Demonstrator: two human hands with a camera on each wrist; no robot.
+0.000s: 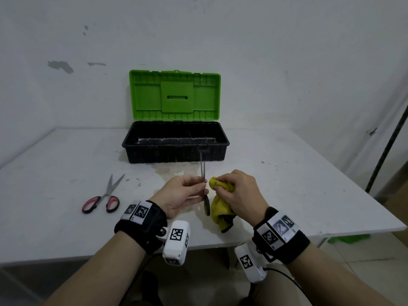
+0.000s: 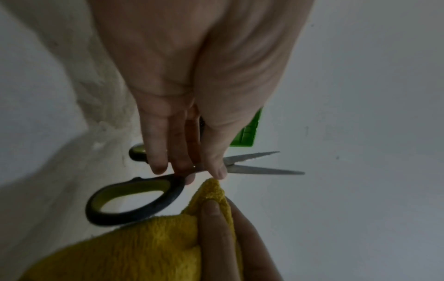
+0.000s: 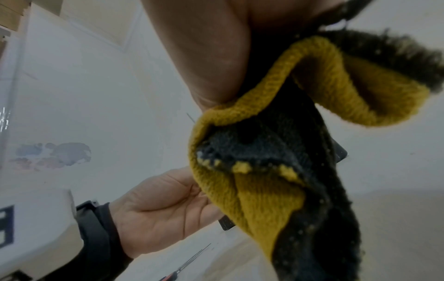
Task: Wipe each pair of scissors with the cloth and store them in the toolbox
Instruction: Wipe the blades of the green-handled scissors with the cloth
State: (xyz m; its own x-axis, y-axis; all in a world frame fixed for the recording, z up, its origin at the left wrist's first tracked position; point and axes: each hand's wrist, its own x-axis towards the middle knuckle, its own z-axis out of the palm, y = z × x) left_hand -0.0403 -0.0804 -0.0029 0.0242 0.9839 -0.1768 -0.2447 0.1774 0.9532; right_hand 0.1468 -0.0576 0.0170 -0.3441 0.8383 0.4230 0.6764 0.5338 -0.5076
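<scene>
- The black-handled scissors were held above the table by the left hand, pinched near the pivot between thumb and fingertips, with both handle loops left free.
- From that pinch the blades pointed away towards the toolbox, a little parted; the hold was probably chosen so that the metal stayed bare for wiping.
- Just beside the pinch, on its right, a bunched fold of the yellow cloth was gripped by the right hand, fingers curled round it and the thumb pressed on top.
- The tip of the fold lay close against the left thumb; whether it touched the blades could not be told. The rest of the cloth hung below the grip, its dark underside shown in the right wrist view.
- The wiping of this pair was judged to be in hand.
- Well to the left of the grip, the red-handled scissors lay flat on the table, blades slightly parted; they were judged not yet wiped or stored.
- Beyond the grip stood the toolbox, its green lid raised upright, so that a pair could be dropped straight in. No scissors could be seen inside, though the floor of the box was only partly visible.
</scene>
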